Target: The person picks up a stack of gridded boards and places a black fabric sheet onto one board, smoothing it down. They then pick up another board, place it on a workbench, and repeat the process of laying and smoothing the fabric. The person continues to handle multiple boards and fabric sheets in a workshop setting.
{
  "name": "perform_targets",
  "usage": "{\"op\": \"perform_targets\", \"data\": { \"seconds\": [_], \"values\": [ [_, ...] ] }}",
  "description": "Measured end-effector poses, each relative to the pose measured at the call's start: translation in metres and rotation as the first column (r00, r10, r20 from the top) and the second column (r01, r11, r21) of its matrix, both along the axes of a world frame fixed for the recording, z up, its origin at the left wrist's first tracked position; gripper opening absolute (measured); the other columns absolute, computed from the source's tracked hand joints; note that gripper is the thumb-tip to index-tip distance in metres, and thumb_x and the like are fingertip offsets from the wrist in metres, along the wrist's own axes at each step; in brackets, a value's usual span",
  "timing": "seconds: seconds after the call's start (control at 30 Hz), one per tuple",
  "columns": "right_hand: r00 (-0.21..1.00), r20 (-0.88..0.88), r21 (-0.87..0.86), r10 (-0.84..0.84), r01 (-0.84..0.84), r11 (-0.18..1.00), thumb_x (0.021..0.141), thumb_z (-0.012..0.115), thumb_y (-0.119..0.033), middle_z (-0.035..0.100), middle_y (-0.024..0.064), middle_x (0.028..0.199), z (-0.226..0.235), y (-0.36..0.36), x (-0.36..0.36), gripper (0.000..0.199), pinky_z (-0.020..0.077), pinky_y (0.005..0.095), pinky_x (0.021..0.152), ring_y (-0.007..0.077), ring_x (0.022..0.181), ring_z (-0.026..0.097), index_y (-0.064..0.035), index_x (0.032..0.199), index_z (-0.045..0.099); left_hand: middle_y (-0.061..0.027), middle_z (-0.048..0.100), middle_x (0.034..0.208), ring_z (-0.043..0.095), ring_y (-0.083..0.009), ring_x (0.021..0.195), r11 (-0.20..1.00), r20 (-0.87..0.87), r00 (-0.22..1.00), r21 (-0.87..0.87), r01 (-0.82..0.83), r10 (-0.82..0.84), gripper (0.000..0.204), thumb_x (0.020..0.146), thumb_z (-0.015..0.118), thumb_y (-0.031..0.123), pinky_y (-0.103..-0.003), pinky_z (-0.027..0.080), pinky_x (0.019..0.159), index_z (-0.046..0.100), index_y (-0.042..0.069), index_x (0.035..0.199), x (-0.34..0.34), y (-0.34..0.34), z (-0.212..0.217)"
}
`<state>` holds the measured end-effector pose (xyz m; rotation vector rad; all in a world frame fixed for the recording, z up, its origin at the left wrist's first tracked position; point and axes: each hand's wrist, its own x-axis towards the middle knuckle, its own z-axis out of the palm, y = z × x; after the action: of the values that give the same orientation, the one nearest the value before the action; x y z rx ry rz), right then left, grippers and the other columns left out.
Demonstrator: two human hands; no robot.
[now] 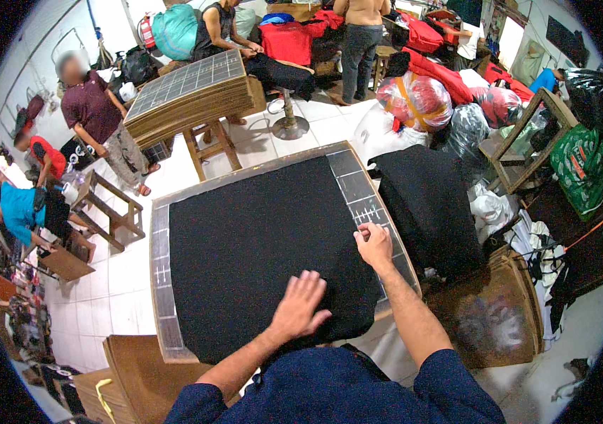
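Left hand [301,305] spread over black cloth [259,233], right hand [373,245] curled, hold unclear, stool [84,189], board stack [192,102], wrapped bundles [414,101] beyond

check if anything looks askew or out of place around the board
Mostly tidy: the black cloth looks lopsided on the board, overrunning its near edge while bare strips show at both sides. Farther right, white pieces lie in a loose, messy heap.

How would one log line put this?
left hand: spread over black cloth | right hand: at cloth's right edge | board: under cloth
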<state>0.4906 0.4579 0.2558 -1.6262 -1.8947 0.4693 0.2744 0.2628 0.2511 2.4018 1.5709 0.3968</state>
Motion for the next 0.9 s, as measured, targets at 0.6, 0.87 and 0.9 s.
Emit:
{"op": "perform_targets", "data": {
  "seconds": [0.6,0.87,0.9],
  "values": [
    [0.971,0.225,-0.127,-0.083,0.114,0.985,0.08,0.077,-0.029,0.075,0.0119,0.086,-0.001,0.187,-0.099,0.016,0.0531,0.0491,0.081,0.0337,0.091,0.069,-0.0139,0.078,0.076,-0.0188,0.031,0.164,0.025,-0.0353,0.153,0.95,-0.091,0.972,0.251,-0.187,0.216,0.068,0.103,0.045,0.041,-0.053,0.018,0.125,0.034,-0.001,0.155,-0.058,0.324,-0.018],
    [0.887,0.459,0.065,-0.06,0.033,0.997,0.084,0.069,-0.025,0.074,0.0175,0.094,0.004,0.188,-0.105,0.025,0.0509,0.0505,0.085,0.0342,0.099,0.068,-0.0026,0.096,0.07,-0.0165,0.03,0.165,0.025,-0.0349,0.153,0.955,-0.106,0.976,0.251,-0.158,0.189,0.061,0.103,0.042,0.035,-0.054,0.017,0.125,0.035,0.006,0.157,-0.051,0.373,-0.029],
    [0.884,0.461,0.109,-0.074,0.026,0.994,0.084,0.068,-0.024,0.074,0.0184,0.094,0.004,0.187,-0.105,0.026,0.0505,0.0502,0.085,0.034,0.099,0.068,-0.0018,0.098,0.068,-0.0166,0.03,0.164,0.025,-0.0353,0.153,0.952,-0.11,0.976,0.266,-0.153,0.188,0.061,0.103,0.042,0.035,-0.055,0.017,0.125,0.035,0.007,0.157,-0.051,0.374,-0.029]
  ]
}}
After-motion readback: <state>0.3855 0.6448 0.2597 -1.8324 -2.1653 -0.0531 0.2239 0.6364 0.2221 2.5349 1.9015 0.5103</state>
